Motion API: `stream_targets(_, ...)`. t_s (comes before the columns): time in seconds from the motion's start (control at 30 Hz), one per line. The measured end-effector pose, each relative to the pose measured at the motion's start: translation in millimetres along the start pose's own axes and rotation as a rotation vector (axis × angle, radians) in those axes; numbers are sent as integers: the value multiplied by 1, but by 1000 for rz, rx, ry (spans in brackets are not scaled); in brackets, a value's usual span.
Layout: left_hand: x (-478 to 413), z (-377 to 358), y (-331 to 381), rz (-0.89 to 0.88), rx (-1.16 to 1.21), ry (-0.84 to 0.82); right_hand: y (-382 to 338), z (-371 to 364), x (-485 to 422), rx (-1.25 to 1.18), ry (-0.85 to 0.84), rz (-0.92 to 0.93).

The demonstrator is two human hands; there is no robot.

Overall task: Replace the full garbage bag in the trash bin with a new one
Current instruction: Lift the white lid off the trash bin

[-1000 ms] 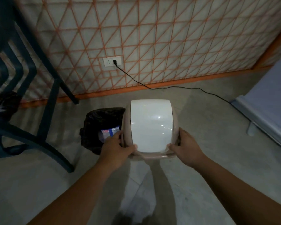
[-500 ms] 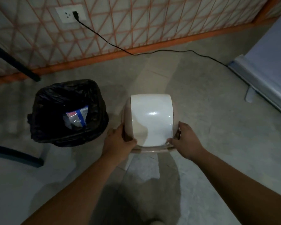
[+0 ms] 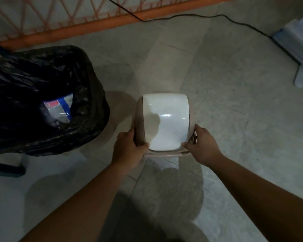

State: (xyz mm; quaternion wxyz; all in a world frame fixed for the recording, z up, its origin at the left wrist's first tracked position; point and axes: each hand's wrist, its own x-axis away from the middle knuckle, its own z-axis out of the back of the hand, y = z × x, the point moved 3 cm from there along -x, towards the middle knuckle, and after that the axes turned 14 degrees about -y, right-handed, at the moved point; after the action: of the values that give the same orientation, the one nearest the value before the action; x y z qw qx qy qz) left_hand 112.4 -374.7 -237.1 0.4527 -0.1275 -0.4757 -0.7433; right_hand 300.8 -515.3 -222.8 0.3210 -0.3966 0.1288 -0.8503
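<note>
Your left hand and right hand each grip a near corner of the swing lid: thumbs on top by the white flap, fingers curled under the beige frame. Lid sits over the floor, just right of the black garbage bag. Bag mouth open. Blue-and-white wrapper lies inside.

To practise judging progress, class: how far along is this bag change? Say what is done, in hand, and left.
Done: the lid is off the trash bin, which stands open on the left. In hand: the left hand and right hand grip the lid by its sides. Left: the full black bag, with packaging inside, lines the bin and must come out; no new bag is in view.
</note>
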Motion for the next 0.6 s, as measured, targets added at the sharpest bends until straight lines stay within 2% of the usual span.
stream_targets(0.17,-13,-7,-10,10,-11,43,5,-16,-18,-15,-9,-9)
stream_targets(0.3,-21,-8,-19,87,-24,42,7,-27,-24,-21,-36,13)
stream_targets(0.47,-22,-10,-18,120,1,-67,6,-33,-23,-38,-111,-4)
stream_targets(0.6,-12,-3,-5,87,37,-152,-7,-20,-17,-47,-88,-31)
